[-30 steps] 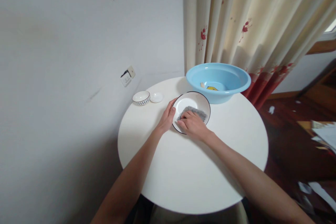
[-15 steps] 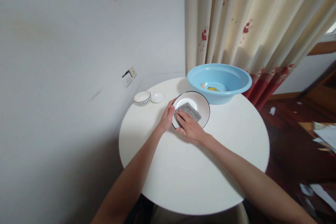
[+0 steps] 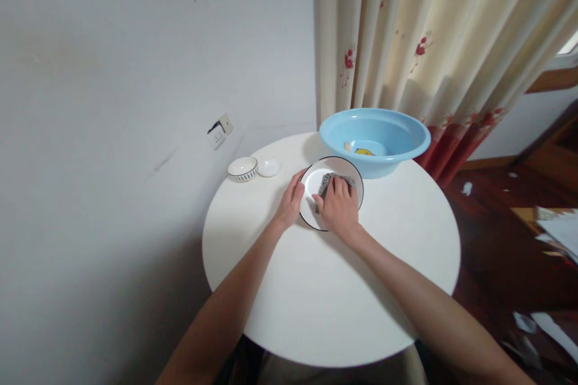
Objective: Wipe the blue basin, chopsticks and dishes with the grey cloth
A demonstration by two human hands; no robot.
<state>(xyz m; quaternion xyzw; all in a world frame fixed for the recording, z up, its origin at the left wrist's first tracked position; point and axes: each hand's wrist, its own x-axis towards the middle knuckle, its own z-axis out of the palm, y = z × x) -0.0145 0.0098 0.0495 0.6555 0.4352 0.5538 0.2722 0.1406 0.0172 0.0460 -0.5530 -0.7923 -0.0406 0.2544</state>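
A white bowl with a dark rim (image 3: pixel 310 187) rests on the round white table (image 3: pixel 289 301), tipped slightly towards me. My left hand (image 3: pixel 290 203) grips its left side, with the fingers along the outer wall. Inside the bowl, my right hand (image 3: pixel 338 206) presses down on a grey cloth (image 3: pixel 326 183). Its fingers are bent over the cloth and the thumb points left. Much of the cloth is hidden beneath that hand.
Behind the bowl stands a light blue basin (image 3: pixel 374 132) with a yellow item in it. A small striped bowl (image 3: pixel 242 169) and a small white dish (image 3: pixel 270 168) sit at the back left, near the wall. A patterned curtain (image 3: pixel 406 42) hangs behind.
My right hand has slid the grey cloth to the right across the inside of the bowl, and its fingers have bent more. My left hand keeps its hold on the bowl's side.
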